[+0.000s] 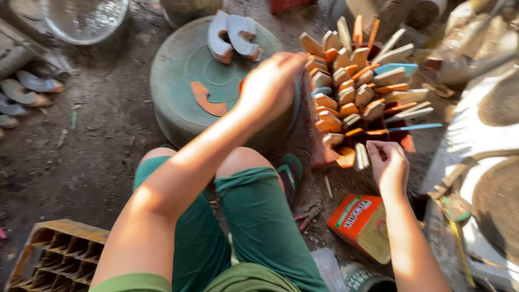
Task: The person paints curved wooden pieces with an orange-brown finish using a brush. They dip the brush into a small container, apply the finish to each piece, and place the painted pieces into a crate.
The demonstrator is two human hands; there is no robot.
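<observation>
Soles (362, 89), orange and cream, packed upright in a red crate (406, 141), just beyond both sets of fingers; crate looks nearly full. Right hand (388, 165) at its near edge, fingers curled loosely, touching a cream piece (361, 157) beside the fingertips; grasp not certain. Left hand (269, 86) hovers at the crate's left side, fingers bent down, contents hidden. Left of those fingers: green drum (178, 75) bearing one orange cutout (207, 100) and two stacked pieces (233, 35), not yet crated. Orange tin (361, 224) behind the right wrist.

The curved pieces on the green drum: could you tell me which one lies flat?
The orange curved piece lies flat, alone; the two white ones stand stacked at the far edge.
</observation>
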